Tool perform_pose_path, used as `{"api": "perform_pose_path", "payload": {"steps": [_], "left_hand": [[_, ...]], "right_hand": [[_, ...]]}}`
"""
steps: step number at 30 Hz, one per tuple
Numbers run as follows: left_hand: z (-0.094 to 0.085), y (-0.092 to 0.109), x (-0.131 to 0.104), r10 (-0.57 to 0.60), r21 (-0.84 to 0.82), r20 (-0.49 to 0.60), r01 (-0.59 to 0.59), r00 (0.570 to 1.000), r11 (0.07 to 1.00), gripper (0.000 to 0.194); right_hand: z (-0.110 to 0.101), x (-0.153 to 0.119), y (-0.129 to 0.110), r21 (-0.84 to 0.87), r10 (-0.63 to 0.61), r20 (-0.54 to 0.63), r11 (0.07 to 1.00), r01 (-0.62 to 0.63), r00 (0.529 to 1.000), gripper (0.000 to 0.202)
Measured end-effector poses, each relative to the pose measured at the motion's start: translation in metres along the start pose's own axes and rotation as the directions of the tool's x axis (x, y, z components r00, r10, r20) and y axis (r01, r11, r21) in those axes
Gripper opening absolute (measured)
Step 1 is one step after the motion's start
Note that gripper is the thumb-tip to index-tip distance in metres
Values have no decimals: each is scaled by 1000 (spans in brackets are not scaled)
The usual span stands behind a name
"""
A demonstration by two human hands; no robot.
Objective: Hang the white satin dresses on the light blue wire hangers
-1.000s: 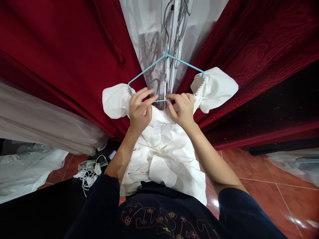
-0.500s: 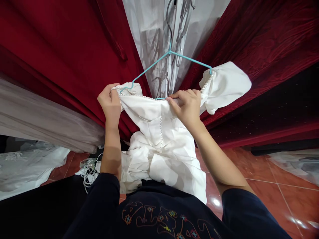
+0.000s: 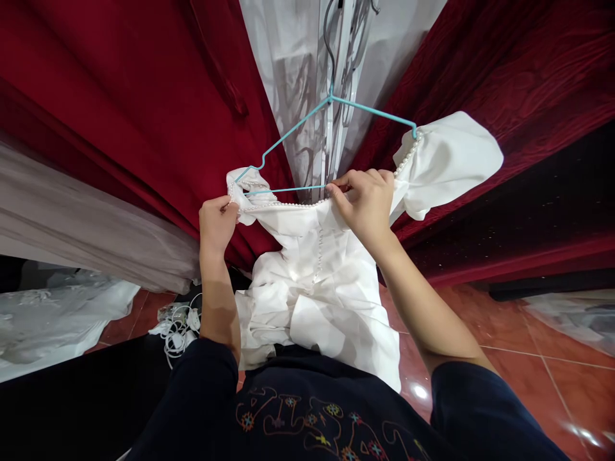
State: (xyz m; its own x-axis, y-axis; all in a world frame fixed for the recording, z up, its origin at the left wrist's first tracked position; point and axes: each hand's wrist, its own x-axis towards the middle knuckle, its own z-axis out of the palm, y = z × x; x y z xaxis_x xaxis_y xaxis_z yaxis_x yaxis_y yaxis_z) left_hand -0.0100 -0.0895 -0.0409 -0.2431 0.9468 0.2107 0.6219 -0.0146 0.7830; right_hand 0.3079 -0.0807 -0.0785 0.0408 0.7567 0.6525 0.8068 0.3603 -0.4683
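Observation:
A white dress (image 3: 331, 288) with pearl beading along its neckline hangs in front of me, its skirt bunched against my shirt. A light-blue clothes hanger (image 3: 298, 131) sits inside the neckline, its hook at the top. My left hand (image 3: 217, 224) is closed, pinching the beaded edge at the left shoulder below the hanger's left end. With fingers curled over the hanger's bottom bar and the neckline, my right hand (image 3: 368, 202) is closed near the middle. On the right, a puffy white sleeve (image 3: 454, 157) hangs out past the hanger's right end.
Dark red drapes (image 3: 144, 96) hang on the left, and patterned red fabric (image 3: 519, 83) on the right. White metal rails (image 3: 339, 70) stand behind the hanger. White cables (image 3: 177, 333) lie by a black surface (image 3: 81, 403). Reddish tiles (image 3: 519, 333) cover the floor.
My left hand has moved down and slightly right, baring the hanger's left end and more of its bottom bar. The right sleeve and hanger have shifted slightly right.

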Motion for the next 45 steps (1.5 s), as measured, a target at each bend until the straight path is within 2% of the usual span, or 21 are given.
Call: {"api": "perform_pose_path", "payload": {"steps": [5, 8, 10, 13, 16, 20, 24, 28, 30, 31, 34, 36, 38, 42, 45], "left_hand": [[-1, -14, -3, -112, 55, 211, 103, 971, 993, 16], [8, -20, -12, -40, -19, 280, 47, 959, 999, 19], [17, -15, -20, 91, -106, 263, -65, 960, 992, 23], [31, 3, -30, 292, -196, 131, -264, 948, 944, 24], [42, 28, -33, 460, -209, -5, -451, 888, 868, 17], [56, 55, -23, 594, -149, -28, -591, 804, 793, 10], [71, 64, -9, 605, -226, 10, -588, 796, 777, 7], [76, 63, 1, 564, -295, 180, -503, 806, 813, 10], [77, 61, 3, 547, -282, 186, -489, 816, 825, 12], [77, 60, 3, 543, -266, 163, -494, 824, 828, 11], [79, 56, 4, 533, -220, 104, -503, 840, 836, 8], [82, 54, 4, 530, -211, 105, -502, 841, 839, 6], [84, 54, 4, 535, -197, 99, -510, 839, 837, 6], [86, 54, 2, 555, -125, 68, -545, 829, 829, 7], [85, 54, 1, 569, -84, 63, -564, 820, 821, 7]], "right_hand": [[-2, -1, -7, 16, 0, 24, 1000, 0, 1000, 42], [0, -3, -12, 16, 4, 27, 1000, -5, 1000, 43], [3, -3, -13, 4, 11, 14, 1000, -11, 1000, 45], [7, -2, -13, 14, 18, -6, 1000, -18, 1000, 43], [6, -2, -17, 43, 20, -10, 999, -19, 1000, 39], [2, -6, -23, 73, 16, 12, 997, -17, 1000, 32], [-1, -11, -23, 83, -14, 47, 996, 10, 999, 22], [-8, -13, -16, 135, -116, 69, 985, 106, 991, 20], [-16, -11, -10, 167, -150, -20, 974, 152, 988, 22], [-20, -10, -6, 149, -140, -106, 977, 155, 984, 23], [-32, 0, 15, -19, -76, -379, 997, 74, 922, 31], [-38, 9, 31, -111, -72, -444, 994, 26, 893, 39], [-41, 19, 46, -132, -67, -425, 991, 12, 903, 38], [-46, 37, 62, -106, 3, -388, 993, -47, 922, 9], [-51, 51, 71, -118, 106, -348, 981, -156, 931, 10]]}}
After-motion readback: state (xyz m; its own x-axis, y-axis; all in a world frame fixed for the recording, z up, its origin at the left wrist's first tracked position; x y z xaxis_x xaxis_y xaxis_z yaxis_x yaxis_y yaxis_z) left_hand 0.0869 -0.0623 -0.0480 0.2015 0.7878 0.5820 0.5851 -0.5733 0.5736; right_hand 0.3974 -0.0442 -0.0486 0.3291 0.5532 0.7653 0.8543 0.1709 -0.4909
